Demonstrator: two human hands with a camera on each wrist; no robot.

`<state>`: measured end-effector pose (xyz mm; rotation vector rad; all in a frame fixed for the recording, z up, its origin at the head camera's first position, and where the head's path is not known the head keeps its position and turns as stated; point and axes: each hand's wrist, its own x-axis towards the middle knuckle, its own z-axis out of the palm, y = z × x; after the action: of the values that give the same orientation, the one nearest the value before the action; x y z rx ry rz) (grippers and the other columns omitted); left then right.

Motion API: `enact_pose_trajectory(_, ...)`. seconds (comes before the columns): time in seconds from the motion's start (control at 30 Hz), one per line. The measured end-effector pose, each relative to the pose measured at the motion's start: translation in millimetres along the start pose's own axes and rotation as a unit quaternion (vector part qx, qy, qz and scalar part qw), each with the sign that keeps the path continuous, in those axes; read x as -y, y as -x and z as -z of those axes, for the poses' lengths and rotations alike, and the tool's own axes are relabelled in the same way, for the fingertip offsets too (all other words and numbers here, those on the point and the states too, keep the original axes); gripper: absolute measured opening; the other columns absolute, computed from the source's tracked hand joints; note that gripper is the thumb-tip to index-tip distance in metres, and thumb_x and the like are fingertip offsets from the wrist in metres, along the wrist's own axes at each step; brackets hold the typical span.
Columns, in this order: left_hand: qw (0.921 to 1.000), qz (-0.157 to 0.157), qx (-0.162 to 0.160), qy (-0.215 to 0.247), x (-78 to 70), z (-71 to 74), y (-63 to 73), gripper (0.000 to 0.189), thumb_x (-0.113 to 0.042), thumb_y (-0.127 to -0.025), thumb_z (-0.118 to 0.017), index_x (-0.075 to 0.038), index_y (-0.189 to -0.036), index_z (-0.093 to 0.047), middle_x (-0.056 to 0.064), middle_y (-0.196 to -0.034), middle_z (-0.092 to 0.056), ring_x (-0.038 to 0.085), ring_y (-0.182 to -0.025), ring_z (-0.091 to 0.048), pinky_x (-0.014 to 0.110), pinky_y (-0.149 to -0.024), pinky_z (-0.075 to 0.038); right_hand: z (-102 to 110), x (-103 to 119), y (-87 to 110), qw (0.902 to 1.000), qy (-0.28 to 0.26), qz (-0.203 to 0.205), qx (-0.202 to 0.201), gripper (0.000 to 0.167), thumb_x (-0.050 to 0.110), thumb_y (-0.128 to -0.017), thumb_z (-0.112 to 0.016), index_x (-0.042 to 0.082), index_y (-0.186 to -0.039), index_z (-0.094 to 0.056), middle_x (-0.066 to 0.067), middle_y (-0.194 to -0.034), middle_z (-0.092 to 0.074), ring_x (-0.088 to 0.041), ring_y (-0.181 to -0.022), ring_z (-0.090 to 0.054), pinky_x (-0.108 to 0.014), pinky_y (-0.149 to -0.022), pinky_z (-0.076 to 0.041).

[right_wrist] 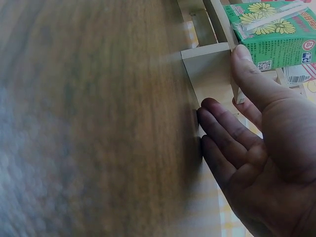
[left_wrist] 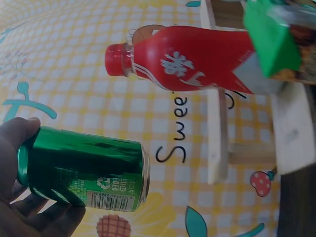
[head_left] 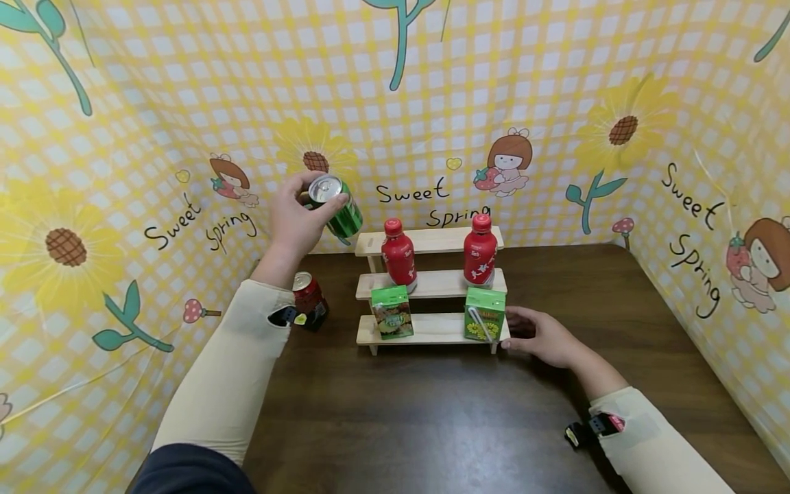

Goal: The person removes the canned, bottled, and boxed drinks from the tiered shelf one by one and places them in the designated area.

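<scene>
My left hand (head_left: pixel 299 213) grips a green drink can (head_left: pixel 347 218) around its side, raised to the upper left of a three-step wooden shelf (head_left: pixel 438 328). The can is tilted, its silver top towards the head camera; a barcode shows in the left wrist view. My right hand (head_left: pixel 546 336) is at the right end of the bottom step, thumb at the front edge and index finger behind, pinching the board. Just beside it stands a green drink carton (right_wrist: pixel 276 44) with a straw on its front. The remaining right fingers extend low beside the shelf's leg.
Two red bottles (head_left: pixel 399 255) stand on the middle step, left and right. Another green carton (head_left: pixel 391 312) sits at the bottom step's left. A dark red can (head_left: pixel 308 295) is on the brown table (head_left: pixel 407 418), left of the shelf. Yellow checked cloth (head_left: pixel 395 103) surrounds the table.
</scene>
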<state>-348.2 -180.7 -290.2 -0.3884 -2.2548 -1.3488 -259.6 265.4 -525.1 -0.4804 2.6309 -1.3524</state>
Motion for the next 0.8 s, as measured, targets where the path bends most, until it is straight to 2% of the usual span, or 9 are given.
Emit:
enact_pose_trajectory(0.13,1.0000,0.004,0.006,0.000,10.5,5.4,10.9,0.051,-0.034,-0.091,-0.085,-0.012,-0.134,-0.068,0.008,-0.120,-0.063,0.020,-0.105,-0.065,0.024,-0.076,-0.055,0,0,-0.1,1.0000,0.002,0.000,0.000,0.076,0.035,-0.091,-0.085,0.003,-0.151,-0.051,-0.013,-0.131,-0.068,-0.033,-0.124,-0.062,-0.055,-0.104,-0.049)
enact_pose_trajectory(0.43,0.9993,0.020,0.010,-0.031,31.7,16.6,41.8,0.058,-0.043,-0.089,-0.085,-0.014,-0.136,-0.067,0.007,-0.127,-0.065,0.024,-0.110,-0.066,0.025,-0.078,-0.054,-1,0,-0.5,1.0000,0.003,0.004,-0.003,0.075,0.035,-0.090,-0.085,0.003,-0.150,-0.052,-0.013,-0.129,-0.069,-0.033,-0.122,-0.064,-0.054,-0.102,-0.050)
enact_pose_trajectory(0.63,0.9993,0.027,0.015,-0.021,48.2,19.6,63.0,0.055,-0.039,-0.089,-0.085,-0.014,-0.135,-0.068,0.006,-0.126,-0.067,0.021,-0.103,-0.067,0.022,-0.072,-0.055,-1,0,0.4,1.0000,0.003,0.001,-0.002,0.075,0.035,-0.090,-0.085,0.003,-0.150,-0.053,-0.013,-0.129,-0.068,-0.033,-0.123,-0.063,-0.055,-0.103,-0.050)
enact_pose_trajectory(0.8,0.9983,0.044,0.016,-0.034,57.9,23.3,81.2,0.056,-0.038,-0.090,-0.085,-0.013,-0.136,-0.067,0.008,-0.129,-0.066,0.022,-0.103,-0.067,0.018,-0.073,-0.054,0,0,0.4,1.0000,0.000,0.003,0.000,0.075,0.035,-0.090,-0.085,0.003,-0.150,-0.052,-0.014,-0.131,-0.068,-0.034,-0.123,-0.063,-0.055,-0.103,-0.050)
